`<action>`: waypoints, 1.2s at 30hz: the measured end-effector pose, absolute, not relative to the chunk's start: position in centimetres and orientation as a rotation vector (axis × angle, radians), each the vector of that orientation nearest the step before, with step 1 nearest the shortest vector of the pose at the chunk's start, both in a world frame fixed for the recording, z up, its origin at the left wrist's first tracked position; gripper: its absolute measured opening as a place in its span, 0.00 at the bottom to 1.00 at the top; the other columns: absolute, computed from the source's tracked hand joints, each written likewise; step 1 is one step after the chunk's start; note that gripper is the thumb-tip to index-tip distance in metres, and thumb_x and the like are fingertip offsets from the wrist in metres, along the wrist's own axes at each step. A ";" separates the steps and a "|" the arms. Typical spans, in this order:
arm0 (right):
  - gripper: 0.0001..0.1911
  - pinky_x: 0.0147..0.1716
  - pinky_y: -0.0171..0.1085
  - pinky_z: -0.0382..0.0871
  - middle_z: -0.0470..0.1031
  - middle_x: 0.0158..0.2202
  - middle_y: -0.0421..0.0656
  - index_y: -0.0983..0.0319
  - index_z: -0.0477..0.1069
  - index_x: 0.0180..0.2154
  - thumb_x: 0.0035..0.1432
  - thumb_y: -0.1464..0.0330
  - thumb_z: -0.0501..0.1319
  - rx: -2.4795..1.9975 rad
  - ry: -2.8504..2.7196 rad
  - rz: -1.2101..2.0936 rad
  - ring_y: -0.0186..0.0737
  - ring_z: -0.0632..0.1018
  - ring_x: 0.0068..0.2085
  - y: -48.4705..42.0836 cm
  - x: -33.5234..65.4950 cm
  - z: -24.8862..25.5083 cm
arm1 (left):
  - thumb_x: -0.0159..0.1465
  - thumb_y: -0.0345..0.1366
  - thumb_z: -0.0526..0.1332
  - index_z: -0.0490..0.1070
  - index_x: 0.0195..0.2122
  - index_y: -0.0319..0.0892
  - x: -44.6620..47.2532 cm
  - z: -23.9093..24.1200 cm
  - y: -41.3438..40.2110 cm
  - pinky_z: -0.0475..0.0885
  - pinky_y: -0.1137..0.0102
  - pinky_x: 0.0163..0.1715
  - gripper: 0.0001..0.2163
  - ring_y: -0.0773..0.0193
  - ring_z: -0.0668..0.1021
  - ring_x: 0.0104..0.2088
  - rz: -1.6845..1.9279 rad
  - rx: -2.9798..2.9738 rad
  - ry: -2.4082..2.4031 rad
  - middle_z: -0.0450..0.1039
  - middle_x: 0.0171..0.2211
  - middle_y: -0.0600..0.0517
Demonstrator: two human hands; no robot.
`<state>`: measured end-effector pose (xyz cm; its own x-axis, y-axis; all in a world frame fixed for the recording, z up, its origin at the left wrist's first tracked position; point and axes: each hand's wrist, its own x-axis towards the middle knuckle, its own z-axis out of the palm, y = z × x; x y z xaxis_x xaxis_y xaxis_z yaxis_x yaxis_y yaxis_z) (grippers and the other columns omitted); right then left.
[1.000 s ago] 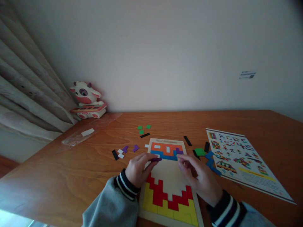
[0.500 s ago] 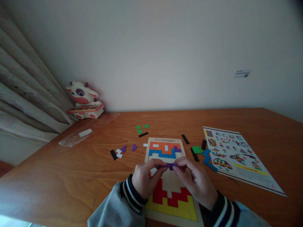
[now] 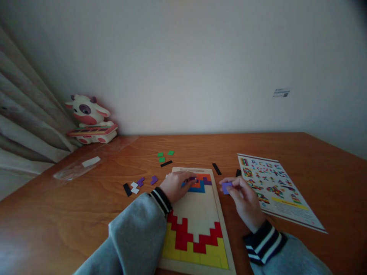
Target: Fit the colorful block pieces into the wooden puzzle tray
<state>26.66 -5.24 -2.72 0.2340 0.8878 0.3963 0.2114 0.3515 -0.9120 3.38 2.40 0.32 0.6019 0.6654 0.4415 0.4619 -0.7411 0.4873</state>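
Note:
A wooden puzzle board lies in front of me, with yellow and red pieces filling its near end and orange, blue and purple pieces at its far end. My left hand rests on the far part of the board, fingers pressed on a dark purple piece. My right hand hovers just right of the board and pinches a light purple piece between thumb and fingers.
Loose purple, white and black pieces lie left of the board, green ones beyond it. A printed pattern sheet lies to the right. A toy cow and a plastic bag sit at the far left by the curtain.
Both hands were together over the board's middle holding purple pieces. Now the left has moved to the board's far end and the right has moved off to the right with a piece.

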 end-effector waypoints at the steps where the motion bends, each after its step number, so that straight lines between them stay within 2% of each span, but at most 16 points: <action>1: 0.12 0.32 0.39 0.74 0.78 0.36 0.46 0.58 0.60 0.26 0.60 0.63 0.58 -1.155 -1.323 0.618 0.40 0.78 0.32 -5.2 26.7 -2.7 | 0.66 0.36 0.60 0.76 0.43 0.43 3.6 0.0 2.9 0.76 0.71 0.40 0.08 0.64 0.81 0.37 0.915 2.542 0.885 0.80 0.38 0.50; 5: 0.10 0.31 0.38 0.73 0.78 0.33 0.44 0.58 0.63 0.31 0.60 0.60 0.59 -1.203 -1.391 0.585 0.39 0.77 0.32 -4.1 26.8 -2.8 | 0.67 0.35 0.59 0.75 0.43 0.42 3.6 -1.3 3.5 0.75 0.68 0.43 0.08 0.63 0.80 0.39 1.123 2.556 0.881 0.80 0.38 0.49; 10: 0.16 0.40 0.42 0.76 0.80 0.41 0.48 0.60 0.70 0.43 0.58 0.57 0.63 -1.270 -1.386 0.644 0.43 0.81 0.40 -2.7 26.8 -3.5 | 0.66 0.35 0.60 0.75 0.42 0.42 3.0 -1.9 3.1 0.76 0.70 0.38 0.07 0.64 0.79 0.36 1.118 2.572 0.850 0.79 0.35 0.49; 13: 0.15 0.41 0.43 0.77 0.81 0.41 0.47 0.60 0.73 0.43 0.59 0.57 0.62 -1.306 -1.451 0.597 0.43 0.81 0.39 -2.7 26.7 -3.5 | 0.67 0.35 0.59 0.75 0.42 0.42 3.1 -2.0 3.0 0.75 0.69 0.38 0.07 0.64 0.79 0.35 1.064 2.619 0.792 0.79 0.35 0.49; 19: 0.10 0.39 0.42 0.76 0.77 0.37 0.45 0.57 0.78 0.37 0.61 0.60 0.61 -1.266 -1.677 0.318 0.42 0.79 0.38 -3.4 26.4 -2.5 | 0.67 0.35 0.59 0.76 0.41 0.41 3.2 -2.0 3.1 0.75 0.68 0.39 0.07 0.63 0.79 0.35 1.038 2.638 0.753 0.80 0.35 0.48; 22: 0.10 0.35 0.41 0.75 0.76 0.35 0.44 0.56 0.79 0.40 0.63 0.62 0.59 -1.272 -1.757 0.238 0.41 0.78 0.34 -3.5 26.3 -2.5 | 0.67 0.35 0.59 0.76 0.41 0.42 3.2 -1.9 3.0 0.75 0.69 0.38 0.07 0.64 0.79 0.35 1.038 2.649 0.744 0.80 0.35 0.49; 25: 0.11 0.37 0.41 0.75 0.75 0.36 0.44 0.55 0.78 0.42 0.63 0.64 0.58 -1.228 -1.852 0.187 0.40 0.78 0.36 -3.8 26.1 -2.9 | 0.67 0.35 0.59 0.76 0.41 0.41 3.2 -1.8 3.0 0.75 0.69 0.38 0.07 0.64 0.79 0.34 1.035 2.664 0.726 0.80 0.35 0.49; 31: 0.12 0.35 0.41 0.75 0.72 0.35 0.46 0.59 0.78 0.42 0.65 0.66 0.56 -1.305 -2.004 0.089 0.40 0.75 0.35 -4.6 25.6 -3.3 | 0.68 0.35 0.59 0.76 0.42 0.42 3.2 -1.8 3.0 0.75 0.68 0.40 0.07 0.64 0.79 0.36 1.008 2.675 0.702 0.80 0.35 0.49; 36: 0.14 0.36 0.42 0.74 0.72 0.33 0.46 0.58 0.77 0.45 0.64 0.65 0.55 -1.355 -2.124 0.046 0.42 0.75 0.35 -5.1 25.4 -3.1 | 0.67 0.39 0.59 0.73 0.48 0.42 3.1 -2.4 3.0 0.75 0.69 0.38 0.11 0.64 0.79 0.33 1.020 2.662 0.818 0.78 0.34 0.49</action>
<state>25.37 -5.12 -3.12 -0.2883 0.8325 0.4732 0.8112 0.4749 -0.3413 3.08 3.04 -2.41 0.6143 0.5516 0.5643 0.4311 -0.8335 0.3455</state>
